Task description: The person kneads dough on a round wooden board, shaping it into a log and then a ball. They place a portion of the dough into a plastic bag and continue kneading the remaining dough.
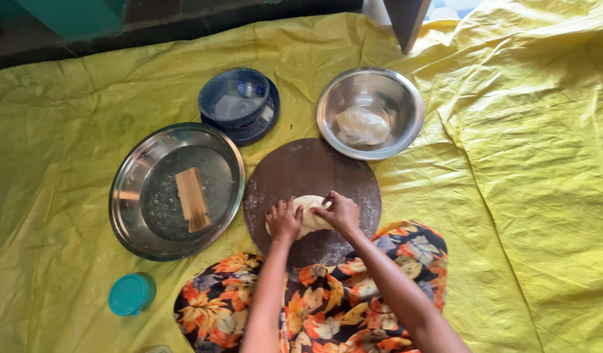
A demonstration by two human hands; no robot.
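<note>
A pale piece of flattened dough (310,210) lies on a round dark wooden board (312,168) dusted with flour. My left hand (283,220) presses on the dough's left part with fingers spread. My right hand (341,211) rests on its right part, fingers pinching the edge. Both hands touch the dough. My lap in a floral orange and dark cloth (327,304) is just below the board.
A large steel plate (135,196) holding a folded strip of dough (191,199) sits left of the board. Behind are a blue bowl on a blue lid (237,98) and a steel bowl (406,98) with more dough (361,125). A teal lid (131,294) lies front left. Yellow plastic sheet (530,183) covers the floor.
</note>
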